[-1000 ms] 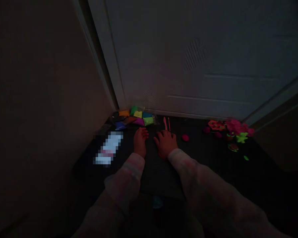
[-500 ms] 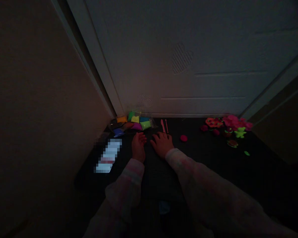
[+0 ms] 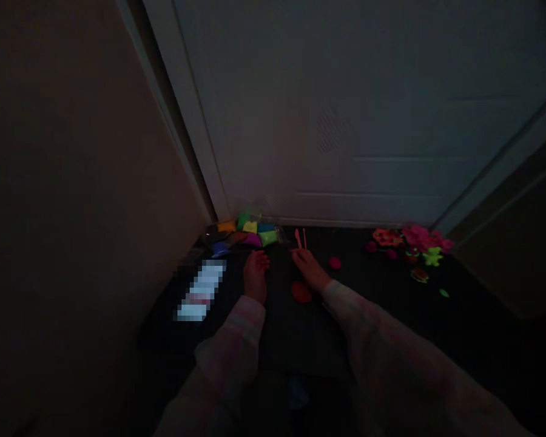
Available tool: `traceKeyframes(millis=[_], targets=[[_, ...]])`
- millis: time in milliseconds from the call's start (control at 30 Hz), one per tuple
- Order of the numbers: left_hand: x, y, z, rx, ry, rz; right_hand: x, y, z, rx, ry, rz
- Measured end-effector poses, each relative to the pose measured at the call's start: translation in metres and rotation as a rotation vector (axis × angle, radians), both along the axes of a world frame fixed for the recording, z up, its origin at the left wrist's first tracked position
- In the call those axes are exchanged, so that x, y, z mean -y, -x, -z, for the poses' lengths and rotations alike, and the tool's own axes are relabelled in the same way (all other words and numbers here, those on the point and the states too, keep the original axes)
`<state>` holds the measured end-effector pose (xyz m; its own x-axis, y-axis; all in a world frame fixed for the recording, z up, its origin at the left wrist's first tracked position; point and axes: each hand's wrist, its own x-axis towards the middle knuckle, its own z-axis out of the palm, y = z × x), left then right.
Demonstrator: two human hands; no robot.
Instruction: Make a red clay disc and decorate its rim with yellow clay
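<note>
My left hand (image 3: 256,276) rests on its side on the dark tabletop, palm turned right, fingers loosely curled and apart, holding nothing. Beside it, to the right, lies a flat round red disc (image 3: 301,292), perhaps flattened clay. My right hand (image 3: 312,271) is just above and right of this disc, its fingers drawn together; what they grip is too dark to make out. Just beyond its fingertips are a pink plastic knife (image 3: 298,237) and a thin pink stick tool (image 3: 304,238). A pink-red lump (image 3: 335,263) sits to the right of my right hand.
Several bright clay packets (image 3: 251,239) lie at the back left. A lit phone-like screen (image 3: 202,291), blurred out, is left of my left hand. Pink flowers (image 3: 418,237), a yellow-green bear figure (image 3: 432,256) and a burger-shaped piece (image 3: 419,275) are at right. A white door (image 3: 264,121) stands behind.
My right hand, earlier spread flat on the table, has shifted right with its fingers drawn together. The red disc now shows. My left hand stays in about the same place. The view has tilted slightly.
</note>
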<state>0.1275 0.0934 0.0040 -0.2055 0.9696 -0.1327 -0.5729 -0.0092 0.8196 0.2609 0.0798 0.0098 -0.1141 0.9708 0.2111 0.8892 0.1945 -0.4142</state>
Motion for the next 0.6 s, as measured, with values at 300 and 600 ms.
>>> traceKeyframes(millis=[300,600], targets=[[0.0,-0.001,0.001,-0.028,0.039,0.01,0.019,0.025,0.014,0.147,-0.013,-0.038],[-0.002,0.0,0.001,0.014,0.021,0.0,-0.004,-0.017,0.012,-0.278,-0.078,0.063]])
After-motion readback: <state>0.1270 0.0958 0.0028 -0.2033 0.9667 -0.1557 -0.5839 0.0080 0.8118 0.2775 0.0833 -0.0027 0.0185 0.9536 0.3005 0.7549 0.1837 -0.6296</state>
